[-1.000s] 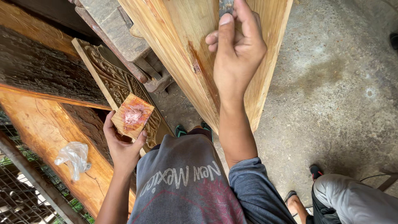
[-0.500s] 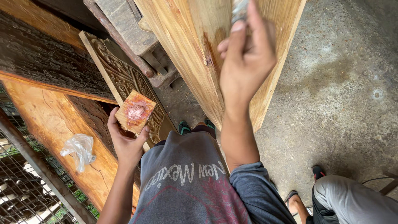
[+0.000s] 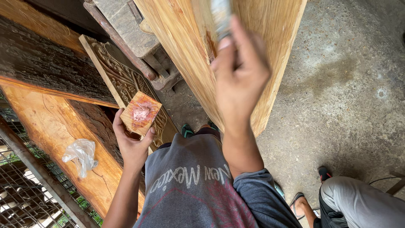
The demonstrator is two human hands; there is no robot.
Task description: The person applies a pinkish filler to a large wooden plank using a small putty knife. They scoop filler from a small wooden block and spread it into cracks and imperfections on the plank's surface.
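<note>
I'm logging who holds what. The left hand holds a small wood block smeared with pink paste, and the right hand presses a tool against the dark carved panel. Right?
Not quite. In the head view the right hand holds its tool against the pale plank, not the carved panel. The left hand does hold the pink-smeared block.

A stained concrete floor (image 3: 350, 97) is lit by daylight; rough timber slabs (image 3: 50, 122) are stacked beside wire mesh (image 3: 21, 198).

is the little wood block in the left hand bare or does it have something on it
Not bare. The small wood block, held flat on the left hand, carries a smeared pinkish paste on its top face; the edges around the smear show plain wood.
</note>
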